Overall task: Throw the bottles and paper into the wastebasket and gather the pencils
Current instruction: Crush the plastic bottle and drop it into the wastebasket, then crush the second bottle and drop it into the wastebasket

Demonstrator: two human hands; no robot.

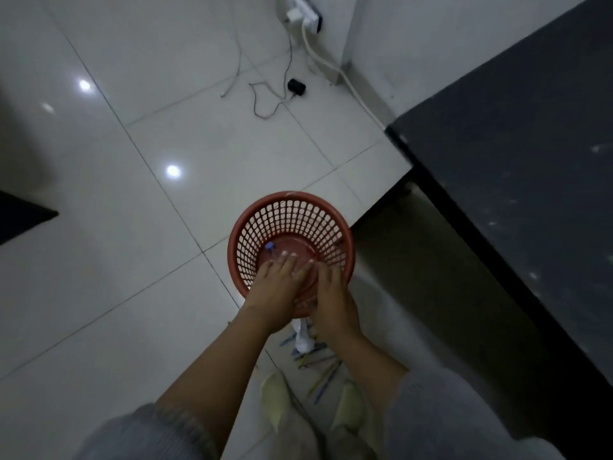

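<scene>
Both hands are reaching into the basket (292, 210), which is standing on the floor (132, 227) near the counter (514, 161). The left hand (277, 287) is lying with fingers straight and slightly spread, no real grip, over what seems to be a clear bottle (270, 246) whose blue cap is showing at the basket's bottom. The right hand (331, 297) is covering the near rim; I cannot tell whether its grip is pinching anything. The paper (303, 341) and pencils (320, 363) are lying on the floor just behind the basket, between the forearms and the shoes (275, 400).

The likeliest trouble is the basket tipping: it looks light, and weight on the near rim would be rolling it toward the person and spilling the bottle. The pencils are lying loose close to the feet, so a careless step would be scattering them. Grabbing the paper in haste risks taking pencils along.
</scene>
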